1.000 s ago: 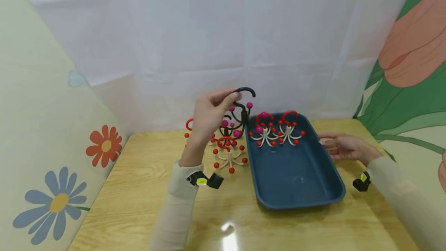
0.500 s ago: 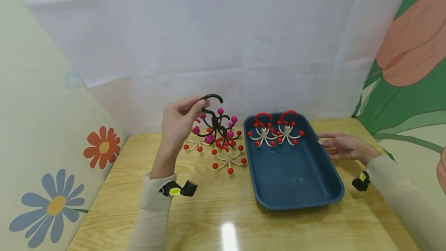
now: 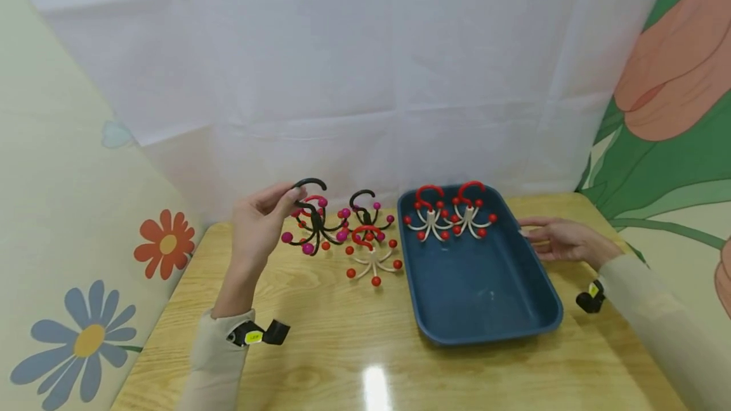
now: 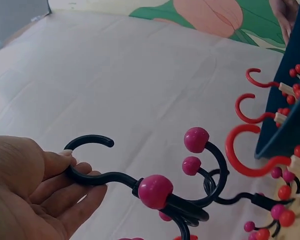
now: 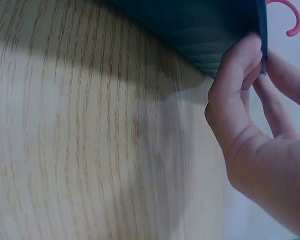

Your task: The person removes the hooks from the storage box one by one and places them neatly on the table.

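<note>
My left hand point(image 3: 257, 221) pinches the curved hook of a black multi-arm hook hanger point(image 3: 316, 224) with magenta ball tips. In the left wrist view, thumb and fingers hold this black hanger point(image 4: 122, 178) at the bend of its hook. Partly hidden behind it is a red-hooked hanger point(image 3: 312, 199). Another black hanger point(image 3: 366, 215) and a white hanger point(image 3: 374, 259) with a red hook and red balls are on the table to the right. My right hand point(image 3: 565, 240) grips the right rim of a dark blue tray point(image 3: 480, 297); the right wrist view shows fingers on both sides of the rim point(image 5: 263, 35).
Two white hangers with red hooks, a left one point(image 3: 431, 217) and a right one point(image 3: 469, 213), stand side by side at the tray's far end. The wood-grain table point(image 3: 320, 335) runs back to a white sheet point(image 3: 320, 68). Flower-patterned panels point(image 3: 68, 176) flank both sides.
My left hand has carried the black hanger left and lower, from beside the tray's far left corner to the left part of the hanger group. The right hand stays on the tray rim.
</note>
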### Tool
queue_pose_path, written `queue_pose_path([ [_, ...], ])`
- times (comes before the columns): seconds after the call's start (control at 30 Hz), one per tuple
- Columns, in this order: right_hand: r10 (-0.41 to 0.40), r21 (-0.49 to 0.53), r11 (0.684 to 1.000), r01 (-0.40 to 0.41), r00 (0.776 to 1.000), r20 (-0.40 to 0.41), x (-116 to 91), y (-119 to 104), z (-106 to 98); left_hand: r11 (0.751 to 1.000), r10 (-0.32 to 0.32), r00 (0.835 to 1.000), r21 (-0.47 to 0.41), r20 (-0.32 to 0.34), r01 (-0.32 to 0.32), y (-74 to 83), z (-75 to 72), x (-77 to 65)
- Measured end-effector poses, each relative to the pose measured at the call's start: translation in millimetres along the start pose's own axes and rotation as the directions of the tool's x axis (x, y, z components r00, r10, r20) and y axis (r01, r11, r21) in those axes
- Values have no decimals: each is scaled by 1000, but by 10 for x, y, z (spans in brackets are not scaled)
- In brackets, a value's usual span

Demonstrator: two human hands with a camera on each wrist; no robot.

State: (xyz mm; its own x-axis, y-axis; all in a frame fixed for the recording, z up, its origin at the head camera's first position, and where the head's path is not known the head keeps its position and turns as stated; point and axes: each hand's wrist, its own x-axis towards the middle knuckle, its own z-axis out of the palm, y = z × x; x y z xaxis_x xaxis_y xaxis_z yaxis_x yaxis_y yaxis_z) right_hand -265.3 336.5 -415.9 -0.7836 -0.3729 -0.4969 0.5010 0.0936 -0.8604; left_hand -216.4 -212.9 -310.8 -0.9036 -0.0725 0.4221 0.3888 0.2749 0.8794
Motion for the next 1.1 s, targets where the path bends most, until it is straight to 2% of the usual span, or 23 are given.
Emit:
queue_pose_path([
  [0.17,1,18,1000,-1,1000,1,-10,-4,19,997,-54,998,49,-29,56,-103,-70,-64],
  [0.37,-1,20,1000,1,1000,3,-24,-5,27,992,-90,995,88,-43,93,-261,-92,-123],
  [0.7,-2,13,1000,2,1000,5,-24,12,26,986,-133,989,97,-65,139,-556,3,-198],
  [1.1,2,6,1000,-3,1000,9,8,21,-16,966,-197,978,158,-64,205,-705,113,-264],
])
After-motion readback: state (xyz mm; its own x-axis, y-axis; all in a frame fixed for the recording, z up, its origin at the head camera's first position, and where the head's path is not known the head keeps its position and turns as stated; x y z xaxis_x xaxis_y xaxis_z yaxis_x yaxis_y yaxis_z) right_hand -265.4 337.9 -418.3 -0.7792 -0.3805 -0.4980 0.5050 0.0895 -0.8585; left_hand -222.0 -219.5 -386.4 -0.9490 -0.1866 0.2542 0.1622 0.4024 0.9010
